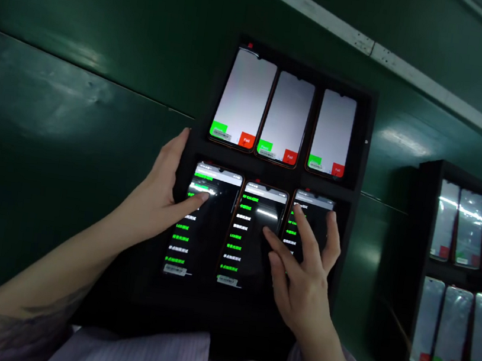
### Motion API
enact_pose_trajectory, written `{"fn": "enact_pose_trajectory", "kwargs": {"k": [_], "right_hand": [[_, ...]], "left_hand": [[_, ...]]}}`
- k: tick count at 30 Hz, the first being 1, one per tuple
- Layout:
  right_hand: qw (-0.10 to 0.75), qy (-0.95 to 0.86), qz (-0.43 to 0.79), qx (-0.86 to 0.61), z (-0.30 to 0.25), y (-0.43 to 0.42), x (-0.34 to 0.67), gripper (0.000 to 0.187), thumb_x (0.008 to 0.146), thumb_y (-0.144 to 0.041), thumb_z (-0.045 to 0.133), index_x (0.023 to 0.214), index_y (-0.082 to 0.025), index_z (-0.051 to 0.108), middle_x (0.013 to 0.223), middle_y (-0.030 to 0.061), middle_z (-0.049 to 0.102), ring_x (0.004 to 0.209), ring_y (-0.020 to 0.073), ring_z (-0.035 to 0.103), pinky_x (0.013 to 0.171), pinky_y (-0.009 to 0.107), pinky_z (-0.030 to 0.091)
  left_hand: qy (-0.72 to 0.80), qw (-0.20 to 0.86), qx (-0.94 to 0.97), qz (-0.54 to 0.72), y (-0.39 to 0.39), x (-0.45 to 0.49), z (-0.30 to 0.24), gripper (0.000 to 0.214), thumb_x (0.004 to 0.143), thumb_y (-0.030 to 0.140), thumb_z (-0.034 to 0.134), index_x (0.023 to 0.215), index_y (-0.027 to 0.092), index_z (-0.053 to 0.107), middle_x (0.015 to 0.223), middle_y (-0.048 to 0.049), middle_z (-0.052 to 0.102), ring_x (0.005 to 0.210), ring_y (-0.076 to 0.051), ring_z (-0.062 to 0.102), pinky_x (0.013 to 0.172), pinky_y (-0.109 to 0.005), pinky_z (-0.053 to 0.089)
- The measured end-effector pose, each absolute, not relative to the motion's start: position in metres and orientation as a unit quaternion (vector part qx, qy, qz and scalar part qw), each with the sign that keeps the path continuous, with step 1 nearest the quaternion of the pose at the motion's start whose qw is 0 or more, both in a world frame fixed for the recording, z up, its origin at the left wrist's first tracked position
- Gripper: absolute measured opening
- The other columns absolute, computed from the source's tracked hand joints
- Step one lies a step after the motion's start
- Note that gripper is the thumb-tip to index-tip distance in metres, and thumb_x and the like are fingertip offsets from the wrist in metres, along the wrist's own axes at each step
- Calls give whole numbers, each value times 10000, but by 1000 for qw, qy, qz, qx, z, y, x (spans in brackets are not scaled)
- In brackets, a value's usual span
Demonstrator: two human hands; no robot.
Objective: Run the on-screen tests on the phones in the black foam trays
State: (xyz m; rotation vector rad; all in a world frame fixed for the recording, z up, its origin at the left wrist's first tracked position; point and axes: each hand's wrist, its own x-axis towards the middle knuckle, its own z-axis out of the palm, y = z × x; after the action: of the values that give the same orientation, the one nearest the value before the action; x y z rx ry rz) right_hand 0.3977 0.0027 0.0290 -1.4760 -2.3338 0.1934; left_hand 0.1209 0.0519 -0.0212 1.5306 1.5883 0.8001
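Observation:
In front of me, a black tray [269, 171] holds phones in two rows of three. My left hand [149, 194] is at the tray's left side, its fingers along the outer wall and its thumb over the lower left phone [203, 241]. Fingers spread, my right hand [307, 285] hovers or rests over the lower middle phone [250, 259] and the lower right phone [316, 201]; contact is hard to tell. These screens list green and white lines on black. In the upper row, a phone [246, 94] shows a pale screen with green and red "Fail" blocks, like its two neighbours.
A second black tray [422, 230] with more lit phones, such as a pale-screened phone [454, 324], stands to the right. Both trays are on a green tabletop [67, 168]. A pale metal strip [309, 11] crosses behind them.

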Motion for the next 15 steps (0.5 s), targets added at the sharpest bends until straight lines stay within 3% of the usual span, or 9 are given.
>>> {"fn": "enact_pose_trajectory", "kwargs": {"k": [4,10,12,15], "right_hand": [[187,-859,86,-468,35,1,397,312,953,-165,600,1185,-257,787,1567,52,573,1648,384,123,1281,647,324],[193,-866,82,-454,40,0,397,280,960,-166,587,1132,-244,793,1480,80,648,1661,352,84,1283,659,312],[200,-869,86,-444,39,0,397,261,965,-173,587,1110,-241,793,1466,83,659,1660,357,93,1279,681,302],[195,-870,81,-445,36,-1,395,250,963,-172,588,1075,-248,799,1465,70,663,1653,377,122,1265,709,308]], "left_hand": [[585,492,559,322,49,112,-15,1034,871,597,732,1686,347,147,1765,-71,211,1598,-367,292,1306,-609,248],[539,573,505,354,27,102,-8,881,863,363,782,1599,535,330,1729,121,305,1603,-306,305,1222,-460,476],[536,582,498,356,20,103,-8,891,862,317,778,1594,553,326,1728,135,301,1610,-299,288,1214,-456,487],[535,591,487,356,16,104,-8,918,872,292,752,1624,516,276,1743,98,276,1612,-298,281,1273,-497,388]]}}
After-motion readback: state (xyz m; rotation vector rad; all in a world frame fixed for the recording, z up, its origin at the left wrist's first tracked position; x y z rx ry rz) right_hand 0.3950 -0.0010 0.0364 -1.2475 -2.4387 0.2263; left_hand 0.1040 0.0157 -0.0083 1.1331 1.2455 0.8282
